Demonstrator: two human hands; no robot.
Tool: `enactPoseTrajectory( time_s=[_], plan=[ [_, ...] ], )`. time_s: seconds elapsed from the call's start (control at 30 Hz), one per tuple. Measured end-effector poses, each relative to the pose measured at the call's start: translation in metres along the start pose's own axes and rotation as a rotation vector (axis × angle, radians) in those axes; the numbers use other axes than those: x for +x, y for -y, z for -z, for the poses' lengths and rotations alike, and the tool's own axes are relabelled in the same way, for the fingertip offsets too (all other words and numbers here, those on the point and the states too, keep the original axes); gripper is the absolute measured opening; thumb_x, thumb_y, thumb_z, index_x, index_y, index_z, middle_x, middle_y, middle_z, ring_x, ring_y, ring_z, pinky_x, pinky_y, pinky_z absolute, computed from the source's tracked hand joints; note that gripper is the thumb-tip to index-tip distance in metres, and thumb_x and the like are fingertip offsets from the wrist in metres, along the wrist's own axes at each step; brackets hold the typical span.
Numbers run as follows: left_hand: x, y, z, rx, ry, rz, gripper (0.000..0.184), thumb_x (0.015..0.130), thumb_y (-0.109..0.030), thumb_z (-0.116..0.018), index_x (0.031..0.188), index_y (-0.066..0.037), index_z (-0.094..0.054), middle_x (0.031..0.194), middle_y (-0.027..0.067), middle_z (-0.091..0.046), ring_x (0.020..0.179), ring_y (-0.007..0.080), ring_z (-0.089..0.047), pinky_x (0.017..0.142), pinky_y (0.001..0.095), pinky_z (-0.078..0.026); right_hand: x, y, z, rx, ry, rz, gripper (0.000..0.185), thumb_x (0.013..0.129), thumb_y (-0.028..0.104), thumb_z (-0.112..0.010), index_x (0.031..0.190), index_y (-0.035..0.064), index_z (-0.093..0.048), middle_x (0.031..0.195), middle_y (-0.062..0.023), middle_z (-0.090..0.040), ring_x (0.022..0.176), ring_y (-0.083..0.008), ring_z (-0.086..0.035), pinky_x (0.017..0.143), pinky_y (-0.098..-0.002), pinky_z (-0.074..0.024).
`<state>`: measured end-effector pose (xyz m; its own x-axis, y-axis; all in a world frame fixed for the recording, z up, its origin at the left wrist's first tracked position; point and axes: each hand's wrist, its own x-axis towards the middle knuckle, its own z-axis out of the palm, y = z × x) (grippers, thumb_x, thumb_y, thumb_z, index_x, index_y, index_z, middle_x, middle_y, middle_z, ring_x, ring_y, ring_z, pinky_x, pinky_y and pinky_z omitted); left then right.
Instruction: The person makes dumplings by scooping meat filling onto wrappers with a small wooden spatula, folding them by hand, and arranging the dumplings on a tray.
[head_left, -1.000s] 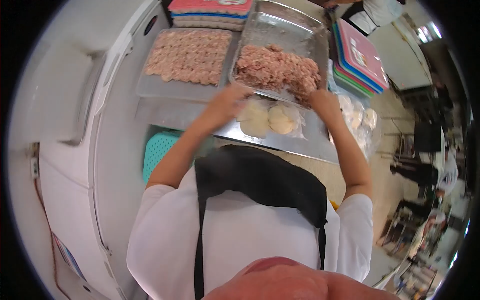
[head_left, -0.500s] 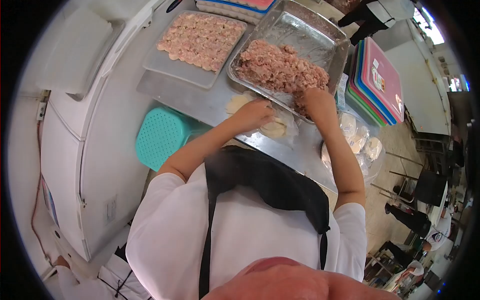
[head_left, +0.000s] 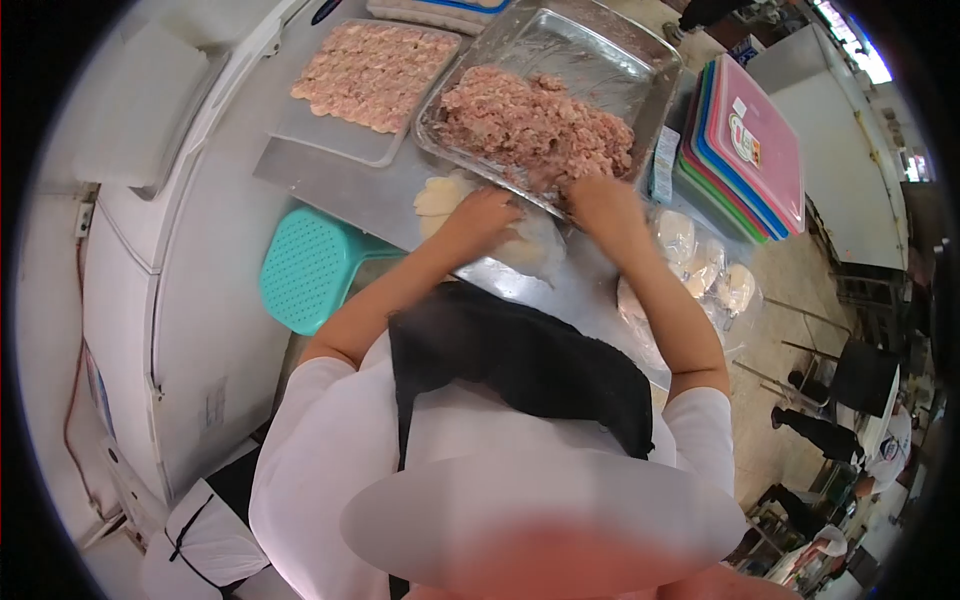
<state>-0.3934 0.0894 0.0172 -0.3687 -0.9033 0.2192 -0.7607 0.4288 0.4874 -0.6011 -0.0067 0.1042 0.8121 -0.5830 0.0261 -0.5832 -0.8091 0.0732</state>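
My left hand (head_left: pixel 484 220) is above the steel table at the near side of the pan, its fingers curled over pale round dough wrappers (head_left: pixel 438 197); what it grips is hidden. Under and beside it lies a clear plastic bag (head_left: pixel 540 258) with more pale rounds. My right hand (head_left: pixel 606 210) reaches over the near rim of the metal pan (head_left: pixel 612 52), at the edge of the ground meat (head_left: pixel 530 118). Its fingertips are hidden by the hand and the meat. A pale plastic tray (head_left: pixel 362 148) with rows of small meat-filled dumplings (head_left: pixel 375 75) stands left of the pan.
Coloured plastic lids (head_left: pixel 760 150) are stacked right of the pan. Wrapped packs of pale rounds (head_left: pixel 705 265) lie at the table's right end. A turquoise stool (head_left: pixel 308 265) and a white freezer (head_left: pixel 215 320) are at left. Other people are at lower left and far right.
The view has shifted, so the table items appear further left. My left hand has lifted slightly off the bagged rounds; my right hand stays at the meat, moved slightly toward the pan's near rim.
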Motion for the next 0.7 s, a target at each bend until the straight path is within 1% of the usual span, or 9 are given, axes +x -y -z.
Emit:
enactPoseTrajectory(
  time_s=[0.13,0.27,0.33,0.37,0.47,0.5,0.57,0.67,0.7],
  plan=[
    [-0.008,-0.002,0.009,-0.067,-0.001,0.05,0.029,0.081,-0.019,-0.064,0.108,-0.009,-0.064,0.093,0.0121,-0.058,0.092,0.0327,-0.054,0.081,0.0405,-0.045,-0.008,0.001,0.023,-0.021,0.085,-0.037,0.015,0.077,0.015,-0.056,0.071,0.0056,-0.066,0.073,-0.0172,-0.065,0.068,-0.0337,-0.065,0.059,-0.0451,-0.0515],
    [-0.017,-0.003,0.016,-0.088,-0.262,-0.039,0.019,0.083,-0.016,-0.06,0.099,-0.008,-0.065,0.085,0.0102,-0.058,0.086,0.0314,-0.055,0.077,0.0388,-0.046,0.013,-0.035,0.015,0.02,-0.04,-0.095,0.016,0.079,0.014,-0.053,0.074,0.0055,-0.066,0.071,-0.0153,-0.064,0.068,-0.0328,-0.065,0.059,-0.0441,-0.0519],
    [-0.016,-0.009,0.025,-0.113,-0.258,0.005,0.022,0.082,-0.017,-0.062,0.102,-0.008,-0.063,0.085,0.0109,-0.059,0.086,0.0318,-0.055,0.079,0.0396,-0.046,0.016,-0.022,-0.013,0.117,-0.17,-0.007,0.016,0.079,0.013,-0.053,0.075,0.0054,-0.065,0.071,-0.0149,-0.064,0.068,-0.0324,-0.066,0.059,-0.0436,-0.0523],
    [-0.014,-0.01,0.029,-0.125,-0.258,0.027,0.024,0.082,-0.018,-0.063,0.103,-0.007,-0.063,0.085,0.0113,-0.059,0.086,0.0319,-0.055,0.079,0.0399,-0.046,0.017,-0.007,-0.02,-0.044,-0.093,0.017,0.015,0.079,0.012,-0.052,0.074,0.0054,-0.065,0.073,-0.0139,-0.065,0.068,-0.0314,-0.066,0.058,-0.0427,-0.0527],
    [-0.017,-0.006,0.033,-0.117,0.058,0.081,0.034,0.079,-0.023,-0.067,0.107,-0.006,-0.061,0.099,0.0135,-0.061,0.094,0.0338,-0.056,0.083,0.0392,-0.046,0.002,0.006,0.002,-0.026,0.095,0.028,0.015,0.074,0.01,-0.055,0.073,0.003,-0.068,0.075,-0.0166,-0.067,0.07,-0.0327,-0.067,0.061,-0.0422,-0.0536],
    [-0.018,-0.003,0.028,-0.121,0.043,-0.02,0.035,0.077,-0.024,-0.068,0.106,-0.006,-0.061,0.099,0.0135,-0.061,0.095,0.0338,-0.056,0.084,0.0395,-0.045,0.005,-0.004,0.015,0.025,0.124,-0.047,0.016,0.076,0.012,-0.055,0.072,0.0047,-0.069,0.072,-0.015,-0.066,0.068,-0.0319,-0.066,0.06,-0.0422,-0.0531],
    [-0.02,0.005,0.009,-0.13,0.008,-0.219,0.037,0.074,-0.026,-0.071,0.104,-0.006,-0.061,0.098,0.0136,-0.06,0.096,0.0338,-0.055,0.085,0.0401,-0.045,0.015,-0.019,0.033,-0.01,0.069,-0.093,0.017,0.077,0.012,-0.054,0.071,0.0053,-0.068,0.07,-0.0144,-0.066,0.068,-0.0308,-0.066,0.059,-0.0423,-0.0524],
    [-0.013,0.006,0.0,-0.01,-0.096,-0.221,0.034,0.076,-0.024,-0.069,0.104,-0.006,-0.061,0.101,0.0128,-0.06,0.099,0.0329,-0.053,0.088,0.0411,-0.042,0.021,-0.016,0.002,0.1,-0.108,-0.058,0.017,0.078,0.015,-0.055,0.069,0.0062,-0.067,0.07,-0.0146,-0.065,0.068,-0.0299,-0.066,0.058,-0.0437,-0.0512],
    [-0.011,0.011,-0.001,-0.062,0.003,-0.194,0.033,0.078,-0.022,-0.068,0.105,-0.005,-0.061,0.102,0.0126,-0.06,0.099,0.0327,-0.053,0.088,0.0414,-0.042,0.018,-0.001,-0.02,0.195,-0.128,0.008,0.017,0.077,0.016,-0.055,0.069,0.0064,-0.066,0.07,-0.0147,-0.065,0.068,-0.0302,-0.066,0.059,-0.0438,-0.0512]
  ],
)
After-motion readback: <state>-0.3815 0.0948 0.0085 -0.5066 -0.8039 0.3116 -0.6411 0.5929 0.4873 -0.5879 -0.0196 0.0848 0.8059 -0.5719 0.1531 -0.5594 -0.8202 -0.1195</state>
